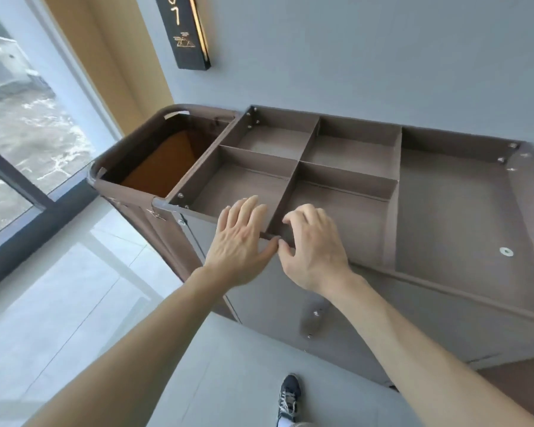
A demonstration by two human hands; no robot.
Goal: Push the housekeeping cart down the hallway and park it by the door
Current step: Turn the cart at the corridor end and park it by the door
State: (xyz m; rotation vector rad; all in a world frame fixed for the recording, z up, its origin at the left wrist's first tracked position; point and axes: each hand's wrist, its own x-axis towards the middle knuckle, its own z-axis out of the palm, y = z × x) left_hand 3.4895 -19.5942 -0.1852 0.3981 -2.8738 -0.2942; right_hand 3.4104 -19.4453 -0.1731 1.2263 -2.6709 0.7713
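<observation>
The brown housekeeping cart stands with its far side against a grey wall. Its top tray is split into several bare compartments, and a fabric bag hangs open at its left end. My left hand rests flat, fingers spread, on the tray's near rim. My right hand is beside it with curled fingers over the same rim where a divider meets it; thumb and fingers are apart, and whether it grips the rim I cannot tell.
A dark room-number sign with a lit strip hangs on the wall above the cart. A tall window with a dark frame fills the left. Pale floor tiles lie to the left, and my shoe stands on grey carpet below.
</observation>
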